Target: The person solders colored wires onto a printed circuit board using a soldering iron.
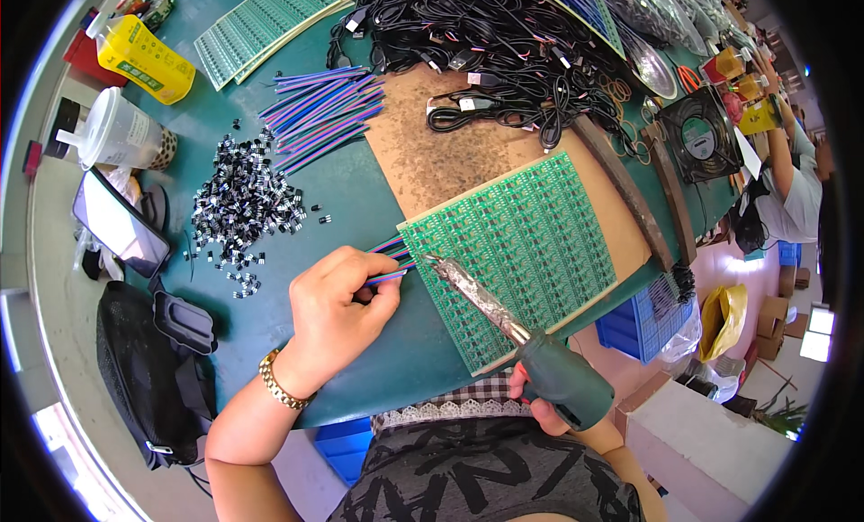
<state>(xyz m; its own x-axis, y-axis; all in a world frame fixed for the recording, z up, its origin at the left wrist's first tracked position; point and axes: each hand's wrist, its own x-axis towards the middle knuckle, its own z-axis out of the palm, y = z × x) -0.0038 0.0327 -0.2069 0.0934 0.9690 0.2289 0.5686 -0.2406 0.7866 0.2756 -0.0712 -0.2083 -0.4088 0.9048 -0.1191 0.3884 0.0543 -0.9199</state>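
Note:
My left hand (340,299) is closed around a few thin ribbon wires (392,263) in blue, purple and black, their ends reaching the left edge of a green circuit board panel (522,243). Rows of small repeated circuits cover this panel, which lies tilted on brown cardboard (423,153). In my right hand (540,407) is a soldering iron (567,382) with a dark green handle. Its metal barrel slants up and left across the panel, the tip close to the wire ends. Whether tip and wire touch, I cannot tell.
Loose ribbon wires (324,117) and a heap of small black components (243,193) lie left of the cardboard. Black USB cables (477,36) are piled behind. A drink cup (126,130), a yellow bottle (144,58) and a phone (119,218) line the left side; a fan (700,137) stands right.

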